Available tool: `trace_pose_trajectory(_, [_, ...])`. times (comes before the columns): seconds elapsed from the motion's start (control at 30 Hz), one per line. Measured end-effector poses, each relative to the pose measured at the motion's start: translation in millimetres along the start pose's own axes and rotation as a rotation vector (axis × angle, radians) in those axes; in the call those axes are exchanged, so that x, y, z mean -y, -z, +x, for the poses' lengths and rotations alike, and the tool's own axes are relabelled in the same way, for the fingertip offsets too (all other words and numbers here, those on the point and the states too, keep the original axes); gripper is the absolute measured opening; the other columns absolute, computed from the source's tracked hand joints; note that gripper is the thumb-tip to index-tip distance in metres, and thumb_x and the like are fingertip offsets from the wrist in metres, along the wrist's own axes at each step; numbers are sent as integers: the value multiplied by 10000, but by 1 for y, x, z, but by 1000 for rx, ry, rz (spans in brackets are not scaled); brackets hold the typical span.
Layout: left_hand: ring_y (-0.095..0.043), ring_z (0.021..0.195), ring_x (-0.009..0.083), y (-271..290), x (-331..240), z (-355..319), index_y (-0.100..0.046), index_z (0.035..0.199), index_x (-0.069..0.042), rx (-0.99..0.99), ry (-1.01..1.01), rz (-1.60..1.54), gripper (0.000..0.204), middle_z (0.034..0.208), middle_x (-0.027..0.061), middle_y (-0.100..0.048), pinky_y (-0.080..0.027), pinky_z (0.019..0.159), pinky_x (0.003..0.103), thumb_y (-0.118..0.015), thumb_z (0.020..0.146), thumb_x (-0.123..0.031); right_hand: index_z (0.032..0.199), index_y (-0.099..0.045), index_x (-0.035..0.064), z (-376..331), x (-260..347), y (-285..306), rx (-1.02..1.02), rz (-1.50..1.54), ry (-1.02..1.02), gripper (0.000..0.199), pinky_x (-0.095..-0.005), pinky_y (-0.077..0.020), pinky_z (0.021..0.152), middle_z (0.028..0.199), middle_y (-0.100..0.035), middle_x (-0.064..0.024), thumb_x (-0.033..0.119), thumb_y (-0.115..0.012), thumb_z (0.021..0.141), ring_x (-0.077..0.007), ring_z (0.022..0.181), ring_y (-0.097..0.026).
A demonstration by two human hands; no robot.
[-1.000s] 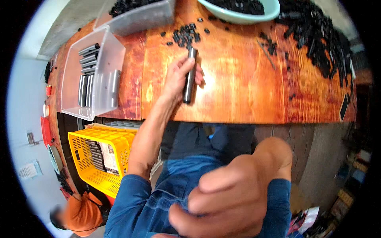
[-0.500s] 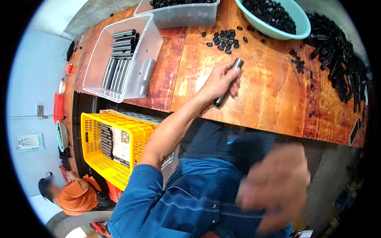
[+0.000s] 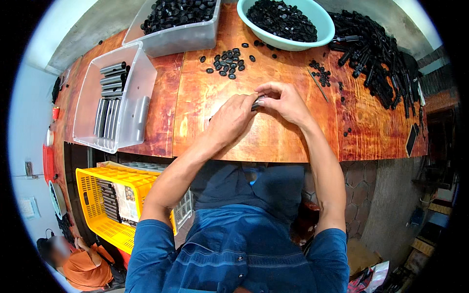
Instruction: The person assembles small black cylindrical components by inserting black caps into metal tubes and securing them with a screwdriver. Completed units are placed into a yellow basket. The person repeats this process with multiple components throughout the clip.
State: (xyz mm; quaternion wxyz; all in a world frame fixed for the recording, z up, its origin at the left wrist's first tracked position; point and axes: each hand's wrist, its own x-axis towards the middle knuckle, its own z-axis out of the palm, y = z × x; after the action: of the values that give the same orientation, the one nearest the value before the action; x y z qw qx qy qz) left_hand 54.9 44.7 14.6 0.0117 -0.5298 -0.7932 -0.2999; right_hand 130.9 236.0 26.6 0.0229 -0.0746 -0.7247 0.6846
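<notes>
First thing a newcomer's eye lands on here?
Probably the bright yellow crate at lower left, below the orange-brown wooden table. Next, the pale turquoise bowl of small black parts at the table's far side, with a big black heap to its right. Then, mid-table, the left hand and right hand meeting at a mostly hidden dark tube.

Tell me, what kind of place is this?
It looks like a small workshop. The wooden table has a clear bin holding tubes, a pale blue-green bowl of little black pieces, and a big heap of black parts.
</notes>
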Motion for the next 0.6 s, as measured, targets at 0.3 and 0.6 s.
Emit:
trace_pose_trajectory(0.3, [-623, 955, 367, 2, -6, 10, -641, 1159, -11, -30, 76, -106, 359, 1020, 178, -642, -505, 830, 442, -743, 833, -123, 1047, -707, -18, 4, -10, 11, 40, -41, 3, 198, -266, -570, 760, 930, -715, -70, -32, -718, 850, -122, 840, -673])
trace_pose_trajectory(0.6, [-590, 911, 332, 14, 3, 19, -670, 1148, -21, 145, 88, -120, 323, 960, 174, -610, -483, 819, 422, -741, 866, -162, 982, -706, -30, 2, -10, 15, 95, 92, -5, 154, -265, -578, 727, 896, -711, -83, -68, -706, 833, -140, 814, -686])
